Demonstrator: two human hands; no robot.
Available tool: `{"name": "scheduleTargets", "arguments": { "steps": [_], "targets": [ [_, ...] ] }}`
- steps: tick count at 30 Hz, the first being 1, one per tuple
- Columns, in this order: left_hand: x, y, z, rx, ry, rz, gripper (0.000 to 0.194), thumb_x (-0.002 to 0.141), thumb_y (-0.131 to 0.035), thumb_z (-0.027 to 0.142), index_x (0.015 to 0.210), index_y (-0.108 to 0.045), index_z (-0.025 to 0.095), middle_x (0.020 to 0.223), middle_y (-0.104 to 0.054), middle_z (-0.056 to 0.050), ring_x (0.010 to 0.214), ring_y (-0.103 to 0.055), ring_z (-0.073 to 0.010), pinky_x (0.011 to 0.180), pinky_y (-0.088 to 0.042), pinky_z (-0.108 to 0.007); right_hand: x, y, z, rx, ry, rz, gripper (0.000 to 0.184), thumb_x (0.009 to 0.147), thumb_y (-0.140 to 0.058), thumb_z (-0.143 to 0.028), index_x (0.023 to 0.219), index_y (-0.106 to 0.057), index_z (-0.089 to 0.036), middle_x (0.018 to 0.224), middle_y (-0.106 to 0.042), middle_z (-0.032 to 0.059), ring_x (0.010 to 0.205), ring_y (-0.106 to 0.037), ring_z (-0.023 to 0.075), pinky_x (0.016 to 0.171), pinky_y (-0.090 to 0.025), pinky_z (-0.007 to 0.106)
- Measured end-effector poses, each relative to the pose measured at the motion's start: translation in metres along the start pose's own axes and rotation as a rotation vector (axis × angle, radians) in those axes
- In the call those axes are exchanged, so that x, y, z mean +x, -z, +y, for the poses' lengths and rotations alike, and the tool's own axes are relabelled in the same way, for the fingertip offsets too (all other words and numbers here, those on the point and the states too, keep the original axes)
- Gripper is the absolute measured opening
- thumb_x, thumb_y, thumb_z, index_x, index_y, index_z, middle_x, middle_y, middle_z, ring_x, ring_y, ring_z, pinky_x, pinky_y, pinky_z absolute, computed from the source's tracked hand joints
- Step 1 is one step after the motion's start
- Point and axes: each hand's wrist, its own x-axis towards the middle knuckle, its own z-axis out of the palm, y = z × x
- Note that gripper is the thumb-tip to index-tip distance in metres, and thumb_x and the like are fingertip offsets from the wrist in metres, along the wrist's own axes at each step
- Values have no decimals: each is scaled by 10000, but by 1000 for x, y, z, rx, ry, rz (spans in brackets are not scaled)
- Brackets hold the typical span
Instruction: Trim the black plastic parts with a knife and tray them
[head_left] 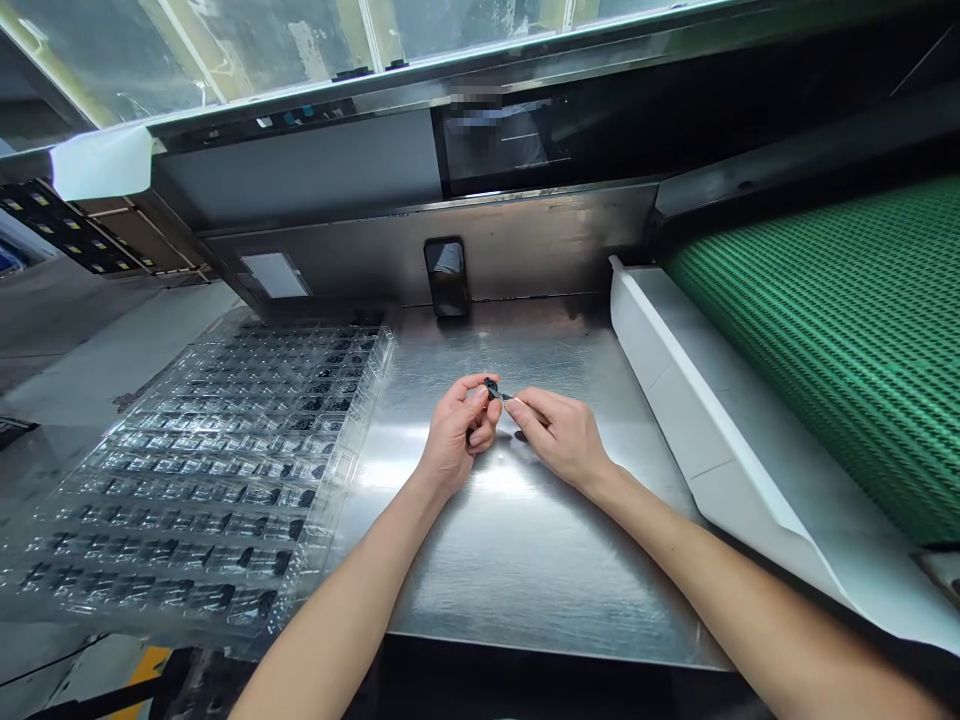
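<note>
Over the middle of the steel worktop [540,580], my left hand [456,432] is closed, its thumb and fingers pinching a small black part [491,386]. My right hand [561,430] comes from the other side, thumb and forefinger pressed together on a thin dark sliver [507,397] that reaches to the black part. Whether the sliver is a tool tip or a piece of that part, I cannot tell. Something dark also shows under the curled fingers of the left hand, too small to name.
Clear plastic trays [202,440] with rows of pockets, some holding black parts, lie on the left. A phone [446,277] leans against the back panel. On the right, a white guard [675,400] borders a green mesh conveyor belt [840,330]. A white label [275,275] sits on the panel.
</note>
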Motion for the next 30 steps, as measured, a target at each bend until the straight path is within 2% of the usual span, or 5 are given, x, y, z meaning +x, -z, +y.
{"name": "scheduleTargets", "arguments": {
  "steps": [10,30],
  "targets": [
    [-1,-1,1,1,-10,-2,428,857,-804,420,1137,-619,155,684,-560,46,419,-249,-18,401,-156,-168,-1,-1,-1,-14,-53,28,459,1092,-450,-483,728,-499,-208,622,-440,-29,587,-415,142,611,-277,293],
    [-1,-2,1,-35,-1,-18,403,867,-803,386,1148,-630,154,692,-559,44,424,-254,-18,398,-158,-164,-2,0,-5,1,-55,13,454,1084,-447,-487,727,-460,-207,621,-436,-35,581,-400,134,605,-264,289]
  ]
}}
